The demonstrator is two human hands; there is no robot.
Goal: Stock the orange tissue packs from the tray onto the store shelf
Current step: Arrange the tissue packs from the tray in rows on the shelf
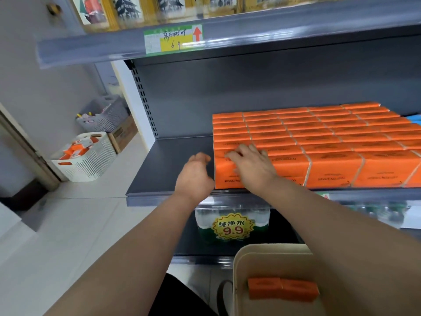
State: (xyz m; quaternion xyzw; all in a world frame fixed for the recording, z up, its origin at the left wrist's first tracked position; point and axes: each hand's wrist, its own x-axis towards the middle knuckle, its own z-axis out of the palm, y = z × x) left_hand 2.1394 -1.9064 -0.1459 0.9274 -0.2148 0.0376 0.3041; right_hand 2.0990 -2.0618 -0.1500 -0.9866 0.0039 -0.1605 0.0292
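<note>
Dark grey metal shelving fills most of my feed, set against a pale wall, with a light tiled floor (79,220) running off to the left. On the middle shelf (173,165) the orange tissue packs (319,137) stand in tight rows from the front lip to the back panel. They cover its right part, and the left part is bare metal. The right hand (252,165) lies on top of the front-left pack, fingers spread and only gently bent over its upper edge. Its grip is loose, pressing rather than closing round anything. The left hand (196,176) sits just beside the left end of that same pack, palm turned towards it, fingers relaxed and holding nothing. I cannot tell whether it actually touches the wrapper. Below, at the bottom right of my view, the cream tray (241,265) holds two loose packs (282,289) lying end to end. Overhead, the upper shelf edge carries a green and yellow price label (174,39) with a red arrow. Under the middle shelf sits a bundle of water bottles (232,226) with a yellow 9.9 sticker. Off by the wall, a white basket (91,156) of orange and white goods stands on the floor, and behind it are a grey basket (107,115) and a cardboard box (124,135)
</note>
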